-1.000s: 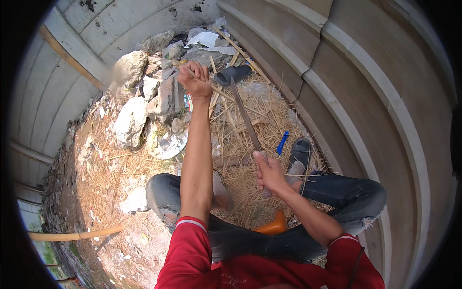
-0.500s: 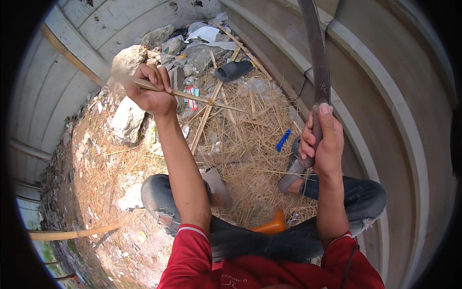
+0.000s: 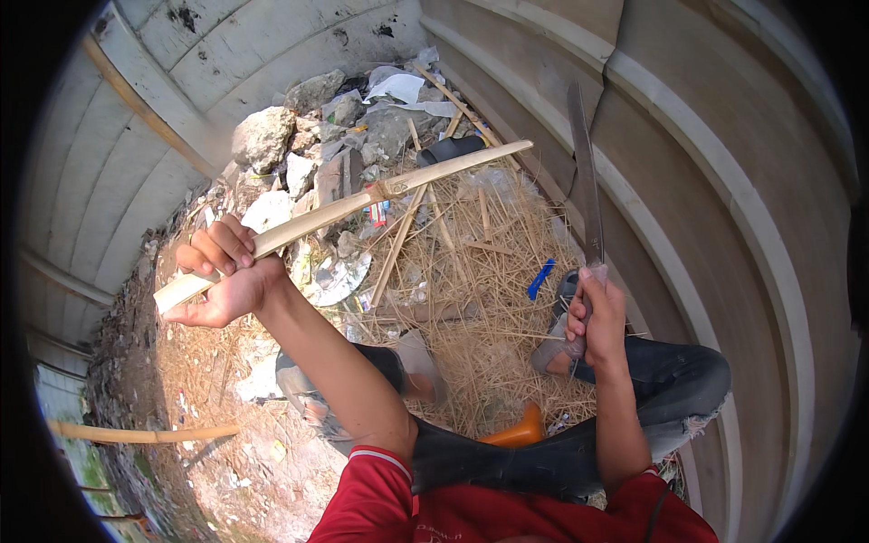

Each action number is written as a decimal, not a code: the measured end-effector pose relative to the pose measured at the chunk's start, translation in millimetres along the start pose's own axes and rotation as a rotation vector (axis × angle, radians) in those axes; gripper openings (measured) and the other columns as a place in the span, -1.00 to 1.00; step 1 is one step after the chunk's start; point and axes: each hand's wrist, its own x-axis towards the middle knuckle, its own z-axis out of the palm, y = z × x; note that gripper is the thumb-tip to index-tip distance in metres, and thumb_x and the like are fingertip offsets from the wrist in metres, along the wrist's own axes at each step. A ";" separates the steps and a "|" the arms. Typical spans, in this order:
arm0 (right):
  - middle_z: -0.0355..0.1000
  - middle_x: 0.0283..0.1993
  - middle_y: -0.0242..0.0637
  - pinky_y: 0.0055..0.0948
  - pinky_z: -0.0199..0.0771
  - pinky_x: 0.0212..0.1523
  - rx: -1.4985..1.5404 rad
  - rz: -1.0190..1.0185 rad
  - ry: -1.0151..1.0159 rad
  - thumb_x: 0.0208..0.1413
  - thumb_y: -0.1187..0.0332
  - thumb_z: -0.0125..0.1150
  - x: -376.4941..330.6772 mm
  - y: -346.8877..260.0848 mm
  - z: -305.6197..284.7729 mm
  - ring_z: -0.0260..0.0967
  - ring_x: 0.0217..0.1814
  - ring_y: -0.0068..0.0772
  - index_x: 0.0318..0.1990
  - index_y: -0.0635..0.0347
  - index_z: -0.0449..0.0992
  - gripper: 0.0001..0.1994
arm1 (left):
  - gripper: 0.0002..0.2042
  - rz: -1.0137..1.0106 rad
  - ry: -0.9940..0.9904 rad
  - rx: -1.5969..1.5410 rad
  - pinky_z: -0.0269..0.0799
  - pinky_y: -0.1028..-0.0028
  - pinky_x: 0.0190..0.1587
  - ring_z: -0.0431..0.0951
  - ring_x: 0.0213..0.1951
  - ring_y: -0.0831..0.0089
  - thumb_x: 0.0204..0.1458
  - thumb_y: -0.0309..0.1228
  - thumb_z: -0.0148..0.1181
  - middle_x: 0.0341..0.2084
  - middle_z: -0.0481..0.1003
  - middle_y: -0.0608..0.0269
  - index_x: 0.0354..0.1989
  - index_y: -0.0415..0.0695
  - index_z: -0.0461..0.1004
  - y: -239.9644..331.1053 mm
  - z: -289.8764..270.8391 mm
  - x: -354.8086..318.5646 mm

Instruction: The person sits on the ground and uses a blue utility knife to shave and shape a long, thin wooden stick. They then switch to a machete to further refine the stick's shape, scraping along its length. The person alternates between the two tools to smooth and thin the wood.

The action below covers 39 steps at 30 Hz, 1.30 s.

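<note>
As the head view shows, the left hand (image 3: 222, 281) grips one pale, flat, noded wooden strip (image 3: 335, 214) by its near end, slanting above loose straw (image 3: 493, 312); the right hand (image 3: 599, 319) clasps one long, dark-bladed knife (image 3: 588, 190) near the ribbed wall (image 3: 715, 208), open room separating both.

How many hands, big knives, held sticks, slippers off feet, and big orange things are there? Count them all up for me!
Hands: 2 (left hand, right hand)
Big knives: 1 (long knife, right hand)
Held sticks: 1 (pale wooden strip, left hand)
Slippers off feet: 1 (dark slipper)
Big orange things: 1 (orange object, partly hidden)
Total: 6
</note>
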 end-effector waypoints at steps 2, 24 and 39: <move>0.15 -0.65 -0.49 -0.58 0.13 -0.77 0.001 0.009 0.012 0.32 0.09 0.10 1.4 7.1 -3.6 0.07 -0.77 -0.68 -0.40 0.08 0.26 -0.67 | -0.29 0.031 -0.007 -0.073 -0.10 0.51 -0.68 0.02 -0.80 0.54 0.04 0.51 -0.28 -0.83 0.07 0.39 -0.63 0.03 0.09 8.0 -19.2 -6.3; 0.22 -0.63 -0.49 -0.55 0.22 -0.77 -0.064 0.190 -0.015 0.27 0.19 0.21 1.0 67.0 -10.9 0.16 -0.75 -0.66 -0.32 0.15 0.40 -0.75 | -0.31 0.454 0.910 0.318 0.22 0.44 -0.42 0.26 -0.50 0.41 0.18 0.44 -0.49 -0.57 0.23 0.34 -0.50 -0.01 0.13 -39.7 -99.6 -40.3; 0.45 -0.03 -0.03 -0.35 0.36 0.10 -1.348 -0.750 0.264 0.27 0.08 0.22 72.9 101.8 28.9 0.47 -0.02 -0.29 0.24 0.44 0.29 -0.39 | -0.30 -0.097 1.156 0.161 0.19 0.45 -0.40 0.22 -0.50 0.40 0.20 0.40 -0.62 -0.61 0.19 0.33 -0.52 -0.01 0.14 -36.7 -79.9 -126.4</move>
